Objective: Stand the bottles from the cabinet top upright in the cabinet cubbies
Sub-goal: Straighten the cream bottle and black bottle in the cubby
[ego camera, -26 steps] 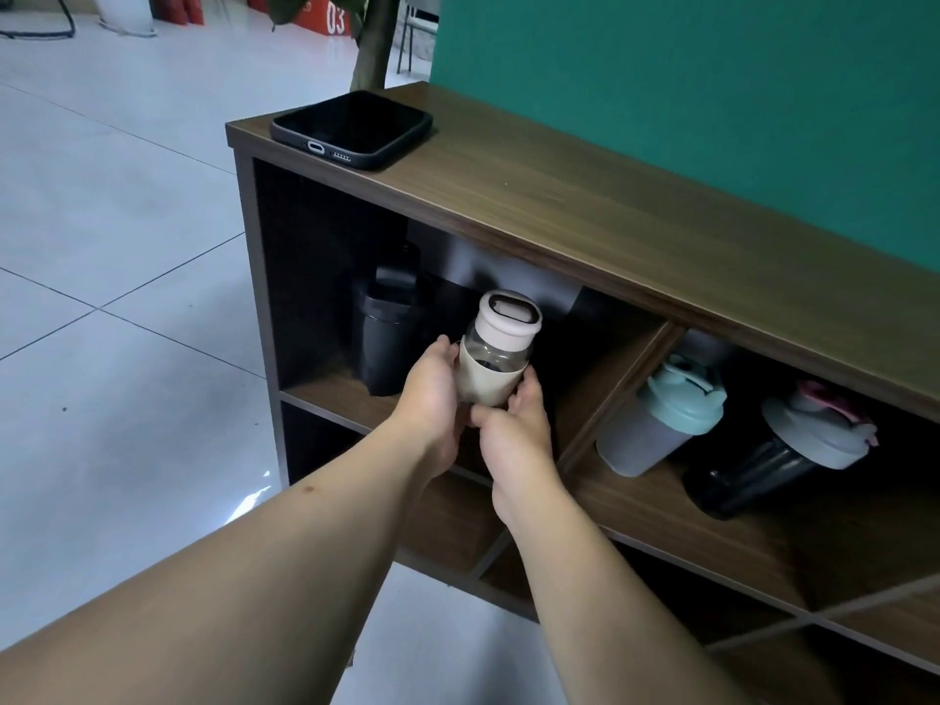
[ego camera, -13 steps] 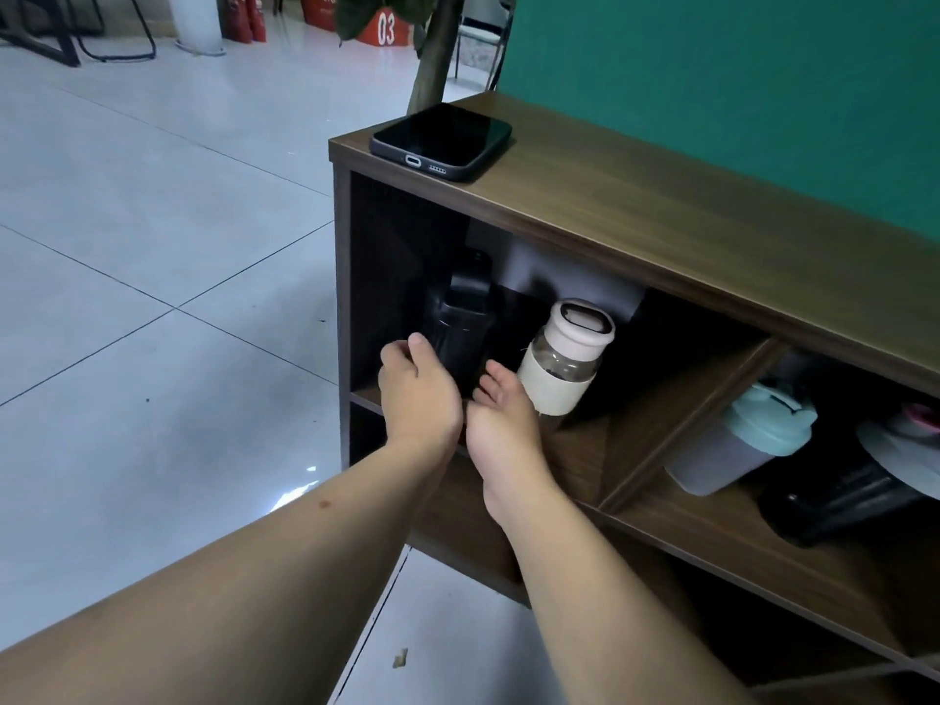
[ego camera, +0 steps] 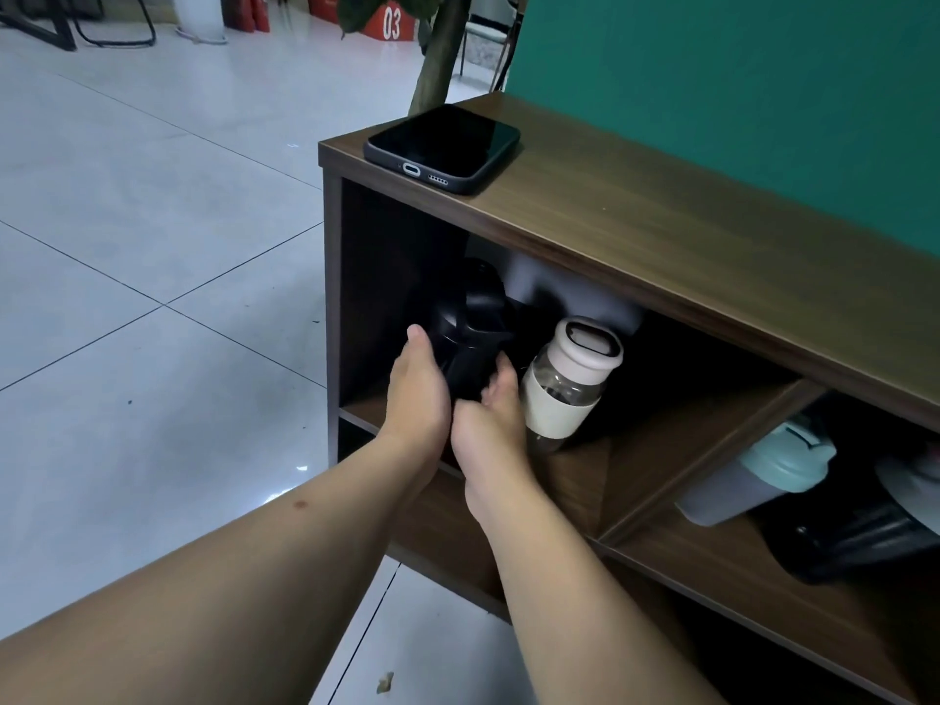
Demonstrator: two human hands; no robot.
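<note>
Fingers (ego camera: 501, 366) of my right hand (ego camera: 488, 424) curl against the right flank of the tall black plastic bottle with the flip-top lid (ego camera: 470, 328), and my left hand (ego camera: 419, 394) presses its thumb and palm on the opposite flank; both hands are clamped on it, though the fingers behind it are hidden. I take this bottle as my landmark. It stands upright in the leftmost upper cubby of the dark wood-grain cabinet (ego camera: 661, 236).

Just right of the bottle, in the same cubby, stands the clear glass bottle with the cream sleeve and cream cap (ego camera: 564, 389). My right wrist lies touching or nearly touching its sleeve.

Risk, in my judgement: if I draw the right hand back carelessly, the wrist may clip the glass bottle and tip it toward the sloped divider. Shifting the black bottle rightward could knock the two together.

Well right of the black bottle, the next cubby holds a grey translucent shaker with a mint-green lid (ego camera: 758, 475) and a dark shaker with a pale lid (ego camera: 864, 526). Whether either holds liquid I cannot tell. The glass bottle looks empty.

Above and behind the black bottle, a black-cased smartphone (ego camera: 442, 147) lies on the cabinet top; no bottles show there.
</note>
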